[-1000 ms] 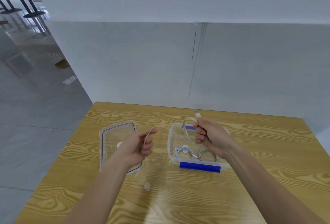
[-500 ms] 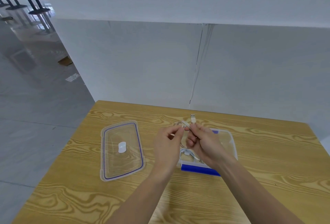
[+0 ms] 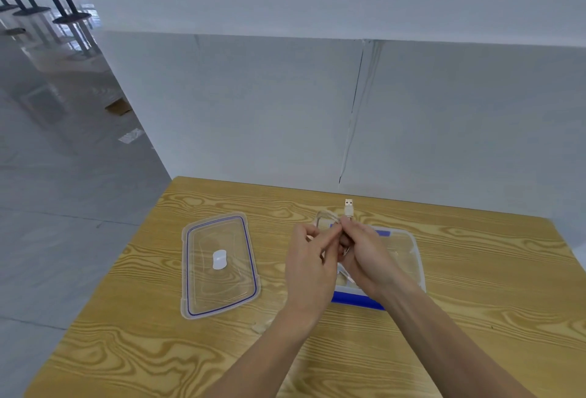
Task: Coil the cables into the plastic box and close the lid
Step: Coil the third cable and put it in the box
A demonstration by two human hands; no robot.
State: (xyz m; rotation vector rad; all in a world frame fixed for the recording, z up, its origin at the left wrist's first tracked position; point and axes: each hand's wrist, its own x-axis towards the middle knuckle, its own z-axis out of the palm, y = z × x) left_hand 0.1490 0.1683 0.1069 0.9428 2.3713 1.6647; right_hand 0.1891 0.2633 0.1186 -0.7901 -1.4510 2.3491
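A clear plastic box (image 3: pixel 412 258) with blue clips stands open on the wooden table, mostly hidden behind my hands. My right hand (image 3: pixel 367 255) grips a white cable (image 3: pixel 326 216) just below its USB plug (image 3: pixel 348 207), which sticks up above my fingers. My left hand (image 3: pixel 309 258) pinches the same cable right beside it, with a loop arching over the two hands. The cable's other end (image 3: pixel 258 327) lies on the table near my left forearm. The clear lid (image 3: pixel 218 264) with a blue seal lies flat to the left of the box.
The wooden table (image 3: pixel 491 302) ends at a grey partition wall behind the box. Its left edge drops to a shiny grey floor, with table legs far off at the top left.
My left hand has come in from over the lid to meet my right hand above the box. Both now work the cable close together.
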